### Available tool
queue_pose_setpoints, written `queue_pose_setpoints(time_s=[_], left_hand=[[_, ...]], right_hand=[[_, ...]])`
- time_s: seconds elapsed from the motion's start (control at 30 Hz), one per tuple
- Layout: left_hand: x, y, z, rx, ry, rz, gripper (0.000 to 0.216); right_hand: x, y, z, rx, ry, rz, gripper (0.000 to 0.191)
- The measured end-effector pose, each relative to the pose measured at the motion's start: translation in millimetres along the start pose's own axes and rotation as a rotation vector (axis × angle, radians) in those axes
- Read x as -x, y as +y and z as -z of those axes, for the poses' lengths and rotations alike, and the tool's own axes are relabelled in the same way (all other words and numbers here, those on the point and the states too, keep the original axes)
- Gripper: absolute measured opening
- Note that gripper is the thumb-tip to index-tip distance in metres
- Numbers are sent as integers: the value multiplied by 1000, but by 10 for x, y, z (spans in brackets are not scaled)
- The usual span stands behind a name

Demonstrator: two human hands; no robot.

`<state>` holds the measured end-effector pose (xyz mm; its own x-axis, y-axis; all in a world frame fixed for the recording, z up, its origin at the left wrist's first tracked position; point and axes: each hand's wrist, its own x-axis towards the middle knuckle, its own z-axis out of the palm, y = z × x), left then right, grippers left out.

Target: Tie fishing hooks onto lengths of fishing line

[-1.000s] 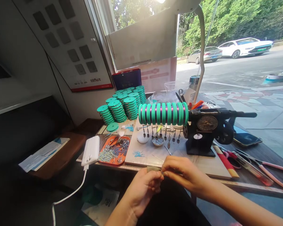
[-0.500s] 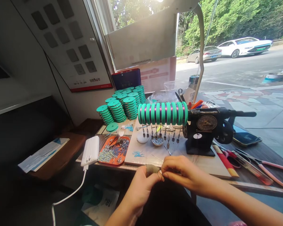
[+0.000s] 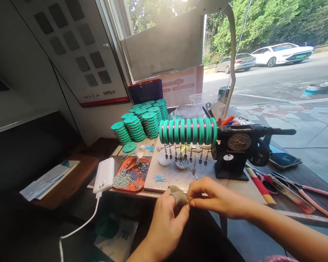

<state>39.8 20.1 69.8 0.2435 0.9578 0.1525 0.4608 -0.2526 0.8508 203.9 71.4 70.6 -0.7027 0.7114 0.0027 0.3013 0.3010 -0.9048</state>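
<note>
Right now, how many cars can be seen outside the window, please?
2. The white car is at the right, across the road; the grey car is just left of it, partly behind the lamp arm. Others may be hidden.

1 camera sits on the person's head, looking forward and down. It is close to the left hand (image 3: 166, 216) and the right hand (image 3: 214, 198), which show big, low in the middle. The table (image 3: 306, 176) is a bit farther off. The view is wide, so it reaches out to the street (image 3: 276, 83), far away.
</note>
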Motion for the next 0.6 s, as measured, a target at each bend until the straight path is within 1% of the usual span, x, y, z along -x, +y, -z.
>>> queue_pose_setpoints(time_s=[0.13, 0.27, 0.33, 0.37, 0.4, 0.43, 0.47, 0.53, 0.6], left_hand=[[17, -11, 4, -277, -1, -225, 16], [-3, -62, 10, -571, 78, -507, 18], [-19, -77, 21, -647, 91, -622, 18], [-27, -80, 29, -652, 81, -642, 18], [-34, -80, 38, -627, 63, -624, 17], [-40, -78, 47, -568, 41, -567, 17], [-46, -73, 56, -479, 21, -479, 16], [-54, -62, 72, -255, -16, -273, 12], [-60, -51, 84, -77, -37, -117, 12]], right_hand=[[-31, 19, 46, -55, -66, -27, 10], [-54, 9, 84, -99, -105, -78, 6], [-63, 4, 95, -156, -144, -108, 7], [-67, 2, 98, -184, -165, -116, 8], [-68, -2, 100, -211, -185, -119, 8], [-69, -8, 100, -232, -197, -119, 8], [-68, -17, 99, -239, -187, -115, 8], [-66, -39, 93, -201, -125, -89, 7], [-66, -63, 87, -97, -61, -39, 8]])
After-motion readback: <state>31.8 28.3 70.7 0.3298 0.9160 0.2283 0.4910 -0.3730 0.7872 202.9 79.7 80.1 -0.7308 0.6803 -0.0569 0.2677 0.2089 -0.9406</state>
